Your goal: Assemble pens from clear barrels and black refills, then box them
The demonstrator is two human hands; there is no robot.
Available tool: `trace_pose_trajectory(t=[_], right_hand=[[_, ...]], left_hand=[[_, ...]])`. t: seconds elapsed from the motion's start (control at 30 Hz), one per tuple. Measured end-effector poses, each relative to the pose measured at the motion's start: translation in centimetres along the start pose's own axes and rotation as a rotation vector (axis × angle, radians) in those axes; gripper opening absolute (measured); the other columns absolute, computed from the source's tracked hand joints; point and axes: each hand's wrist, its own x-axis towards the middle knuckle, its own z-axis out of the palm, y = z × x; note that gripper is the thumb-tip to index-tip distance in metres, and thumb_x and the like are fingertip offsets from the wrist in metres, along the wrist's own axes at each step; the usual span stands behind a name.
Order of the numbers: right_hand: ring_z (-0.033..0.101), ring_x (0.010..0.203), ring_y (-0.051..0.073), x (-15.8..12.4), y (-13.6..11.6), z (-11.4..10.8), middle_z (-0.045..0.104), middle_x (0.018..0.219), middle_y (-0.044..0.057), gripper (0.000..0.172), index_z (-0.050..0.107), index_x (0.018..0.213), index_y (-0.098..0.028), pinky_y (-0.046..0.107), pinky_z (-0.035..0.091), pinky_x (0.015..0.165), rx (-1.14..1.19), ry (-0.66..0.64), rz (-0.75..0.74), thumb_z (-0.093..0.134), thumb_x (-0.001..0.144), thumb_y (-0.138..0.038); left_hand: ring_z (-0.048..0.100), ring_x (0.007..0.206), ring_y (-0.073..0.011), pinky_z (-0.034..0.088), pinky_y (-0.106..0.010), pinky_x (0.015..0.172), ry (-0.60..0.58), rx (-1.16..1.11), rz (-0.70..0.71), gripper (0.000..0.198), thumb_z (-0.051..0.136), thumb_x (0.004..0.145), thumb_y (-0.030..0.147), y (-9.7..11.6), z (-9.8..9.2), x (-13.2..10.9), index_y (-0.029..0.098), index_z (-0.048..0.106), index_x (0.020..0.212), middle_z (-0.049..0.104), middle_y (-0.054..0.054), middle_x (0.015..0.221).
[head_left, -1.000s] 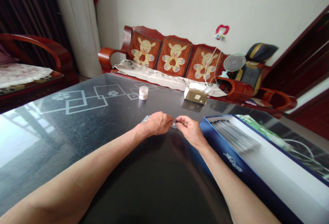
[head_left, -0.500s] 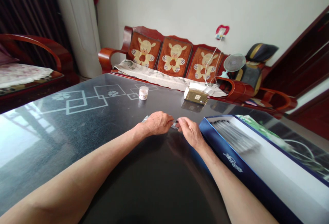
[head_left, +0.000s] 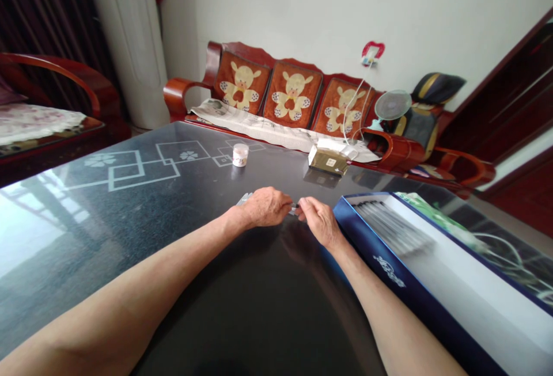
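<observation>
Close together over the dark glossy table [head_left: 207,192], both hands are closed. My left hand [head_left: 268,206] pinches a thin, clear, plastic-looking piece [head_left: 294,211], most of it covered by the fingers. On its other side, my right hand [head_left: 317,219] grips the same piece, where a small dark bit shows at the fingertips. Some clear plastic [head_left: 244,198] sticks out behind my left wrist; whether it belongs to the held piece I cannot tell. Right of my right hand is a long blue box [head_left: 367,243] with a white inside, holding a row of slim grey sticks with dark ends [head_left: 393,229].
A small white round tub [head_left: 241,155] stands beyond my hands. Farther right is a gold tissue box [head_left: 328,162]. Green-and-white plastic packaging [head_left: 436,215] lies behind the blue box. Past the table are a wooden sofa [head_left: 185,97] and a small fan [head_left: 392,105].
The whole view has shifted very slightly. Both hands keep their place and their grip, with hardly any movement between them.
</observation>
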Motion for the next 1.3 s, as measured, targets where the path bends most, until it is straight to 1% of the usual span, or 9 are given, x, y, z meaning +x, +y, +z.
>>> trace_pose_trajectory(t=[0.13,0.33,0.67,0.8,0.93,1.0,1.1,1.17,1.3], right_hand=[[0.063,0.068,0.016,-0.1,0.0,-0.1,0.067,0.069,-0.001,0.021,0.06,0.081,-0.021,0.025,0.047,0.063,0.012,-0.033,-0.033,0.05,0.085,-0.039],[0.061,0.06,0.014,0.0,-0.1,0.1,0.068,0.069,0.002,0.041,0.06,0.069,-0.019,0.025,0.046,0.058,0.08,-0.065,0.02,0.039,0.091,-0.047],[0.06,0.054,0.015,0.0,-0.4,0.4,0.066,0.062,0.003,0.045,0.061,0.067,-0.019,0.025,0.046,0.052,0.111,-0.024,0.103,0.042,0.087,-0.055],[0.062,0.058,0.015,0.0,-0.7,0.4,0.068,0.066,0.002,0.038,0.063,0.072,-0.019,0.025,0.047,0.056,0.101,-0.037,0.056,0.048,0.085,-0.052],[0.06,0.054,0.014,0.6,0.0,0.3,0.067,0.064,0.003,0.039,0.063,0.071,-0.018,0.023,0.042,0.048,0.165,0.114,0.184,0.052,0.081,-0.054],[0.059,0.052,0.013,0.9,0.4,0.3,0.067,0.065,0.004,0.041,0.063,0.074,-0.017,0.022,0.039,0.043,0.265,0.263,0.296,0.053,0.079,-0.056],[0.058,0.052,0.013,1.1,0.4,0.4,0.067,0.069,0.006,0.042,0.063,0.078,-0.016,0.021,0.037,0.04,0.44,0.325,0.364,0.058,0.076,-0.057],[0.057,0.051,0.012,0.9,-0.1,0.8,0.067,0.067,0.006,0.042,0.063,0.077,-0.015,0.02,0.036,0.04,0.49,0.24,0.332,0.059,0.074,-0.057],[0.057,0.053,0.011,-0.1,-1.6,2.3,0.066,0.067,0.004,0.041,0.064,0.077,-0.016,0.02,0.037,0.042,0.424,0.017,0.192,0.056,0.079,-0.056]], left_hand=[[0.066,0.077,-0.0213,0.048,-0.028,0.069,-0.007,0.015,-0.01,0.03,0.04,0.09,0.03,0.1,-0.1,0.0,0.018,0.068,0.088,0.07,-0.009,0.082],[0.067,0.076,-0.0217,0.048,-0.028,0.066,-0.011,0.003,0.006,0.029,0.04,0.089,0.026,0.4,-0.4,-0.1,0.019,0.068,0.086,0.071,-0.008,0.08],[0.066,0.075,-0.0215,0.048,-0.029,0.068,0.007,-0.024,0.015,0.028,0.042,0.088,0.026,0.1,0.0,0.0,0.018,0.068,0.083,0.07,-0.009,0.08],[0.065,0.079,-0.0211,0.049,-0.03,0.072,-0.003,0.006,0.005,0.029,0.041,0.088,0.027,-0.1,0.0,0.0,0.018,0.069,0.088,0.069,-0.009,0.084],[0.06,0.096,-0.022,0.045,-0.034,0.089,0.235,0.002,0.084,0.031,0.048,0.086,0.034,-0.7,-0.2,0.1,0.018,0.066,0.107,0.065,-0.01,0.105],[0.06,0.094,-0.0205,0.045,-0.032,0.087,0.364,-0.082,-0.019,0.033,0.046,0.088,0.036,-1.0,-0.3,0.3,0.016,0.067,0.102,0.066,-0.01,0.102],[0.063,0.074,-0.0168,0.046,-0.026,0.07,0.341,-0.318,-0.322,0.043,0.041,0.09,0.043,-1.5,-0.2,0.7,0.014,0.069,0.075,0.068,-0.007,0.073],[0.063,0.065,-0.0152,0.045,-0.023,0.061,0.279,-0.551,-0.447,0.047,0.041,0.088,0.049,-1.8,0.2,1.0,0.014,0.066,0.068,0.066,-0.005,0.063],[0.061,0.058,-0.012,0.046,-0.021,0.054,0.299,-1.045,-0.505,0.036,0.05,0.085,0.045,-1.8,1.0,1.5,0.014,0.063,0.072,0.067,-0.004,0.067]])
